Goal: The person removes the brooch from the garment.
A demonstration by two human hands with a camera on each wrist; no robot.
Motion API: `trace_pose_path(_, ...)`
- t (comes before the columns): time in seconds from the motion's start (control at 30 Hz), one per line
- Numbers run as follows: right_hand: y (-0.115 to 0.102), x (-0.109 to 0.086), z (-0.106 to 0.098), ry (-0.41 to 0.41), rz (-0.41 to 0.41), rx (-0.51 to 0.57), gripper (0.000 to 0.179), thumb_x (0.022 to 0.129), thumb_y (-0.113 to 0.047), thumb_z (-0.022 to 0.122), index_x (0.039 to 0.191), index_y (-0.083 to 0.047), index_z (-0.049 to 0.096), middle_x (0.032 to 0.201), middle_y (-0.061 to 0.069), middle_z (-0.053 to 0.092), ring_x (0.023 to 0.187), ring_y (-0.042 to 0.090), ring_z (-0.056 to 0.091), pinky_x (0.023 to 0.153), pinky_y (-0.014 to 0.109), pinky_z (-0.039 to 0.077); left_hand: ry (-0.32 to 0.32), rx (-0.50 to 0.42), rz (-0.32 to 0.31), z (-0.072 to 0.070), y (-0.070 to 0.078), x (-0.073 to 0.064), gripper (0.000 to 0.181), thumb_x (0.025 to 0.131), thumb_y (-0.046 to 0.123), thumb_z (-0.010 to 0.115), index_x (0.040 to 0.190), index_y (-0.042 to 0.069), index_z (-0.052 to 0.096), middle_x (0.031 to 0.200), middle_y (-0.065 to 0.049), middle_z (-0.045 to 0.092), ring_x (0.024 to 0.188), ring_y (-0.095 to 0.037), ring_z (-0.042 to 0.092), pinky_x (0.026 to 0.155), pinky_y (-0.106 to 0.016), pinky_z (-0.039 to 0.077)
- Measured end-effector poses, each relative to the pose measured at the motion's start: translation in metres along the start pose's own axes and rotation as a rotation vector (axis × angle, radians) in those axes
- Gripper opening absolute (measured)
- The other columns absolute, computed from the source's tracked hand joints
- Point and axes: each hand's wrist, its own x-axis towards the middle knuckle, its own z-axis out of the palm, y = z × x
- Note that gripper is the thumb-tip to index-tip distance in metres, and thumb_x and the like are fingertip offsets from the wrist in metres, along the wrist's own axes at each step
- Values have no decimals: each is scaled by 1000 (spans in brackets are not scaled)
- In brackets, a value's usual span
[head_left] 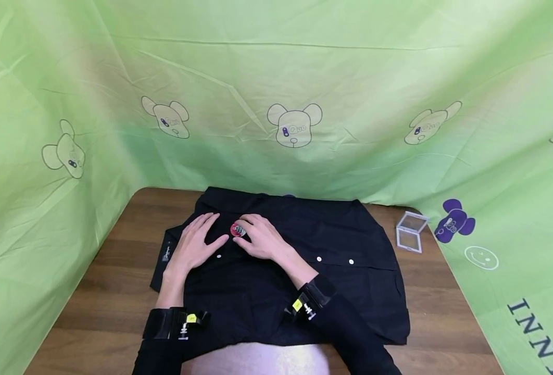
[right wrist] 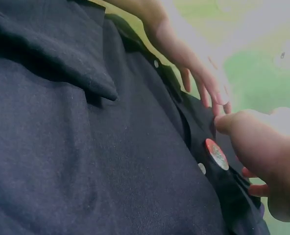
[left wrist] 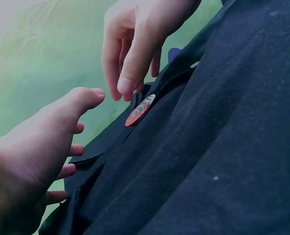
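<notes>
A black buttoned shirt (head_left: 347, 229) lies spread across the wooden table. On its front placket sits a round red badge (head_left: 235, 229) with a pale pattern, seen face-on in the right wrist view and at a slant in the left wrist view (left wrist: 139, 111). My right hand (head_left: 263, 238) hovers over the badge's right side, fingers loosely bent, and covers part of it in the head view. To the left, my left hand (head_left: 193, 247) lies over the shirt with fingers stretched and thumb spread toward the badge. Neither hand grips anything.
At the table's right edge stands a small clear case (head_left: 409, 240) with its lid raised. White buttons (head_left: 319, 259) dot the placket, and a label (head_left: 166, 252) shows at the shirt's left. Green printed cloth (head_left: 239, 130) hangs behind and on both sides of the wooden table (head_left: 103, 291).
</notes>
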Motion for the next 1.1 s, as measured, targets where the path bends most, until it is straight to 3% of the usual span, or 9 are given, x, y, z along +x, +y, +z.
trace_pose_path(0.27,6,7,9,4,10,-36,41,109,-35,76,140,-10,76,148,15,73,144,35,66,122,53,54,-11,23,9,3,2,1,78,106,53,74,168,11,53,174,-23,51,165,-48,43,133,-74,34)
trace_pose_path(0.5,49,18,69,76,-20,-44,42,103,-43,81,137,-19,78,145,7,74,139,30,67,117,52,58,-19,25,12,7,4,1,79,105,54,75,168,12,53,174,-22,51,166,-48,42,133,-74,33)
trace_pose_path(0.73,47,19,69,70,-11,-75,38,106,-41,79,136,-19,79,142,6,76,136,28,69,114,49,59,-22,20,15,7,7,2,78,105,54,75,168,12,54,174,-21,52,166,-48,42,133,-74,33)
trace_pose_path(1.1,30,15,42,90,-9,20,35,105,-34,78,131,-12,82,136,10,80,131,31,72,113,51,60,-12,-24,41,9,13,4,75,106,49,76,167,11,55,173,-22,53,165,-46,45,131,-74,36)
